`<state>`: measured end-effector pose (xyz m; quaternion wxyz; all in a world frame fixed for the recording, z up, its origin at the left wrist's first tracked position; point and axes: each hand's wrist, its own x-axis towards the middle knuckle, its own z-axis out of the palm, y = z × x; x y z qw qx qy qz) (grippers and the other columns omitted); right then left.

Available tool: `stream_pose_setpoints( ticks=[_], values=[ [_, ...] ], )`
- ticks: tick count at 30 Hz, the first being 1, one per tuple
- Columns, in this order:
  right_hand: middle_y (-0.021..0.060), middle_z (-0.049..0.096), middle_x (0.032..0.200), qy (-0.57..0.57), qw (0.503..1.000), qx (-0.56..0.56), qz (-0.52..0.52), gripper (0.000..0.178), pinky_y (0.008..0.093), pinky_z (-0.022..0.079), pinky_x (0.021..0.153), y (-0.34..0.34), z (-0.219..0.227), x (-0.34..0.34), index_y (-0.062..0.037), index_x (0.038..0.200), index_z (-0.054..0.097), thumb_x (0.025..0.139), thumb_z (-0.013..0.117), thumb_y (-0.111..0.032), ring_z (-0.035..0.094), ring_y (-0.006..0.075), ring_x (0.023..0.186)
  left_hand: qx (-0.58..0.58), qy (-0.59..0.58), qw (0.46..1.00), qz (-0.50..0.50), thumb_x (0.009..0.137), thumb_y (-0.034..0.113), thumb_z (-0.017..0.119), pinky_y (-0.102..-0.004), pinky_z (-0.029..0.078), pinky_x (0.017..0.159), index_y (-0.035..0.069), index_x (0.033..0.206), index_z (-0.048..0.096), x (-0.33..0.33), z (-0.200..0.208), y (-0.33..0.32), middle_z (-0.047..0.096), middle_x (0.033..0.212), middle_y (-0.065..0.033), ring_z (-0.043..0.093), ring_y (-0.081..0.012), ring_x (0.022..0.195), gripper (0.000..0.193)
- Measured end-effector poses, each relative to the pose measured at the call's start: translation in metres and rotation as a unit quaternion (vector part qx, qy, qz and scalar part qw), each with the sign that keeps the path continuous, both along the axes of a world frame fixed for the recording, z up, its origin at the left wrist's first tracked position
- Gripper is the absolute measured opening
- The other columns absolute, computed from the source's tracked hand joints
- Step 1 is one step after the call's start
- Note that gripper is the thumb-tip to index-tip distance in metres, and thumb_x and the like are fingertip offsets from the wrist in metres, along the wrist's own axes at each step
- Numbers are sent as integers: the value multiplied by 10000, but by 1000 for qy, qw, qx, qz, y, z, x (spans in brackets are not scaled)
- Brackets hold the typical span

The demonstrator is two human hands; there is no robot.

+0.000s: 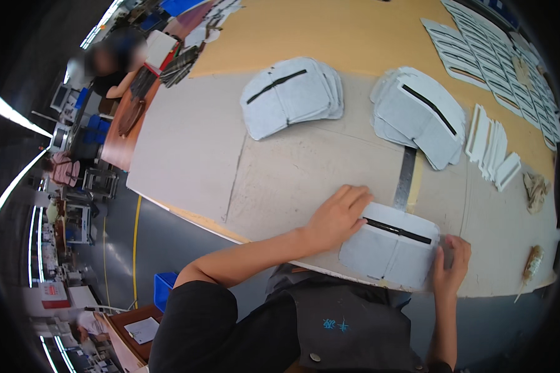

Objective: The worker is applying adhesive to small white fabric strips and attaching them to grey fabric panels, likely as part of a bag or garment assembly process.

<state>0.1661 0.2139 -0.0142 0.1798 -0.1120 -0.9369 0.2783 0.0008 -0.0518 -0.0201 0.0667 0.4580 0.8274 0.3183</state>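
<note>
A light grey-blue panel (386,253) with rounded corners lies at the table's near edge. A black strip, perhaps a zipper, is set in a slot along its upper part. At the panel's upper left corner, my left hand (339,217) holds the edge, thumb near the strip's end and fingers bent. My right hand (452,261) is closed at the right edge, thumb and fingers against it. Farther away lie two fanned stacks of similar panels, a left stack (292,102) and a right stack (414,115), each with a black strip on its top piece.
White narrow frame-shaped pieces (488,146) lie right of the stacks. Beyond them are rows of strip pieces (479,53). A crumpled tan scrap (535,191) and a brownish brush-like tool (532,264) rest at the right. A dark metal strip (406,177) lies above the panel. Another person (115,62) sits far left.
</note>
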Motion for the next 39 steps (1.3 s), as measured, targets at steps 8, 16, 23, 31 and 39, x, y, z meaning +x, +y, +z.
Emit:
stream_pose_setpoints(
  ticks=[8,16,23,31,39],
  values=[
    [66,659,718,21,976,-202,-80,91,246,476,600,-5,-5,-31,12,859,647,880,680,-71,590,109,633,-91,-91,992,16,705,16,747,-393,471,805,5,1100,547,-35,15,17,534,999,-145,560,-306,877,443],
    [93,567,648,-19,975,-196,-103,210,307,380,504,4,-7,-31,8,777,582,937,611,-126,475,165,533,-77,-124,988,58,705,-15,747,-318,459,721,20,994,577,-26,26,17,548,794,-77,545,-218,784,337],
    [53,656,843,-1,980,-197,-38,138,253,472,673,1,4,-36,-9,1044,634,926,612,-78,580,122,741,-35,-218,973,68,793,-8,720,-250,437,690,-4,982,641,-21,24,12,619,793,-26,559,-132,737,204],
    [45,712,932,-105,861,-493,-71,241,214,474,722,-7,18,-27,14,1141,658,919,638,-79,607,66,810,108,-446,862,216,901,158,696,-208,427,688,16,973,688,-14,25,9,659,831,4,554,-46,757,159],
    [62,709,951,-88,833,-539,-86,239,218,485,717,-18,35,-22,32,1119,641,922,652,-104,620,68,840,116,-465,846,234,916,212,687,-217,433,722,16,1020,690,-18,20,2,666,841,4,560,-59,760,222]
  ],
)
